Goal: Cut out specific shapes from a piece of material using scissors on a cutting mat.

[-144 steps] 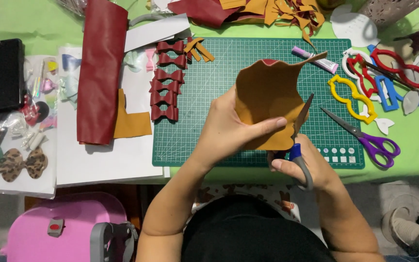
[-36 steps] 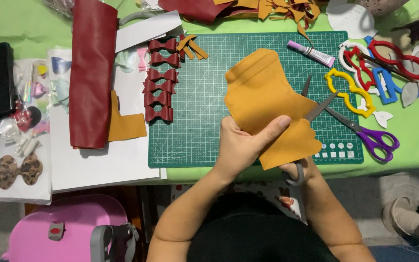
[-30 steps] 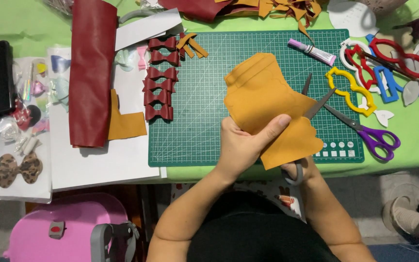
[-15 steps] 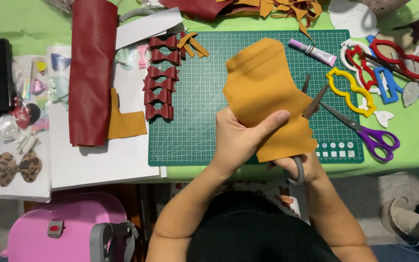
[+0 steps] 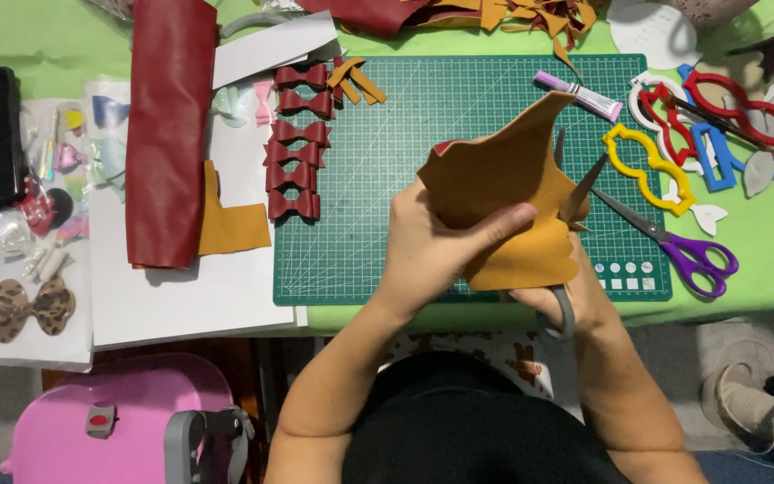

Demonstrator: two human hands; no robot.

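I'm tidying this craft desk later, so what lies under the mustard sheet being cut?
Under the mustard sheet shows the green cutting mat and the right hand with scissors. Anything on the mat beneath it is covered.

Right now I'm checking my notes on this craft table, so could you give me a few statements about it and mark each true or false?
1. The left hand holds a mustard-yellow sheet. True.
2. The right hand is empty. False: it holds grey-handled scissors whose blades are at the sheet's edge.
3. The purple-handled scissors lie on the table, untouched. True.
4. The dark red bows are stacked inside the black box. False: they lie in a column on the green cutting mat.
5. A rolled dark red sheet lies left of the mat. True.
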